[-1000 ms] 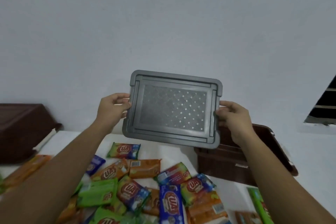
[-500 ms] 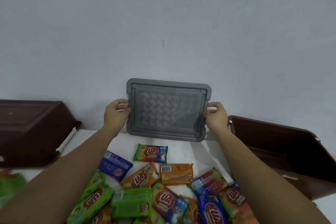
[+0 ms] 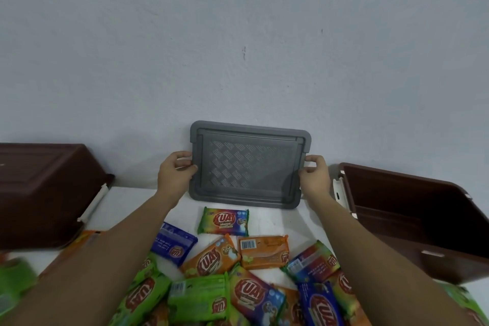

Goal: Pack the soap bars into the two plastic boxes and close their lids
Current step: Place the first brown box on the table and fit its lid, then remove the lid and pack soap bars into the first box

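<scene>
Grey lid: we are finding the grey lid (image 3: 248, 167) standing nearly upright at the far side of the tabletop (image 3: 132, 198), just in front of the wall (image 3: 238, 34). We cannot tell whether its lower edge is resting on the tabletop.
Left hand: the left hand (image 3: 174, 174) is gripping the lid's left short edge, thumb on the face and fingers curling over the rim.
Right hand: the right hand (image 3: 315, 177) is gripping the right short edge in the same way.
Lid handling: we are judging it light and stiff, a moulded sheet with a raised rim. The patterned face is looking smooth, so the rim at the short edges is the sound hold.
Soap bars: the soap bars (image 3: 225, 286) are lying loose in a heap on the near tabletop, between the forearms.
Soap handling: we are judging each a small firm block in a glossy wrapper, likely slippery. Pinching across the narrow sides is looking safest.
Right box: the right box (image 3: 423, 246) is standing open at the right, and we cannot make out its dark interior.
Left box: the left box (image 3: 39, 193) is standing at the left, seemingly covered.
</scene>
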Demonstrator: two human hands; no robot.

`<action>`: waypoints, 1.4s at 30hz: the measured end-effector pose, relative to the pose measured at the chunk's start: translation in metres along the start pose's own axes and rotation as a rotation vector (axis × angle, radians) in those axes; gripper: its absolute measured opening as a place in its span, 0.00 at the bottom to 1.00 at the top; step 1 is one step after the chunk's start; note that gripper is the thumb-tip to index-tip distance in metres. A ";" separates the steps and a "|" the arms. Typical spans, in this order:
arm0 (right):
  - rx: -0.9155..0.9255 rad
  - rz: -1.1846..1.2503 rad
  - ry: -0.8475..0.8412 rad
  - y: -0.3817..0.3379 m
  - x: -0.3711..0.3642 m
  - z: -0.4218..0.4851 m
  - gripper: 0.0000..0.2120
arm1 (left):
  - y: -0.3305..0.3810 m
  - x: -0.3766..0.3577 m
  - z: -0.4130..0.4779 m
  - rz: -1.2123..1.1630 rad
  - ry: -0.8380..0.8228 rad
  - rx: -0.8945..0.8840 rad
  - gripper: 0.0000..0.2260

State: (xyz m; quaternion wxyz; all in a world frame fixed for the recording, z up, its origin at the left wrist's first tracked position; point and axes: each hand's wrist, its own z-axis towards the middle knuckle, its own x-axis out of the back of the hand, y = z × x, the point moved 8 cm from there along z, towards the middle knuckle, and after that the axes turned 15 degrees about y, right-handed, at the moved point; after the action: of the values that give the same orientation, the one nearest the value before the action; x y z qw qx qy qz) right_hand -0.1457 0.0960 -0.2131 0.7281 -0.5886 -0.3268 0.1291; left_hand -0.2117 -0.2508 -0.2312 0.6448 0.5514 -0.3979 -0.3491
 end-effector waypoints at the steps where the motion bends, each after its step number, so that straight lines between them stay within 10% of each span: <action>1: 0.001 -0.006 0.001 0.000 0.000 -0.001 0.12 | 0.000 0.000 -0.001 -0.002 -0.002 0.003 0.15; 7: 0.244 -0.223 0.056 -0.016 0.009 -0.023 0.25 | 0.006 0.017 -0.026 0.162 0.116 -0.152 0.12; 11: 0.547 -0.420 -0.120 -0.017 0.008 -0.067 0.11 | -0.013 -0.002 -0.071 0.580 -0.066 -0.276 0.06; 17: 0.355 -1.124 -0.392 0.067 0.037 -0.093 0.18 | -0.048 -0.014 -0.108 1.130 -0.197 -0.227 0.28; 33: 0.324 -0.719 -0.310 0.042 0.065 -0.095 0.08 | -0.022 -0.021 -0.133 0.392 -0.196 0.076 0.29; 42: 0.527 -0.522 -0.682 0.008 0.074 -0.115 0.09 | 0.003 -0.037 -0.147 0.400 -0.226 -0.046 0.11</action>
State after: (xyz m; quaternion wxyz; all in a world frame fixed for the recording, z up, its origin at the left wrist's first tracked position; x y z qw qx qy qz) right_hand -0.0158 0.0518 -0.2072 0.7118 -0.2076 -0.6386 0.2058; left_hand -0.0959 -0.1533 -0.2442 0.6650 0.4041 -0.5609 -0.2826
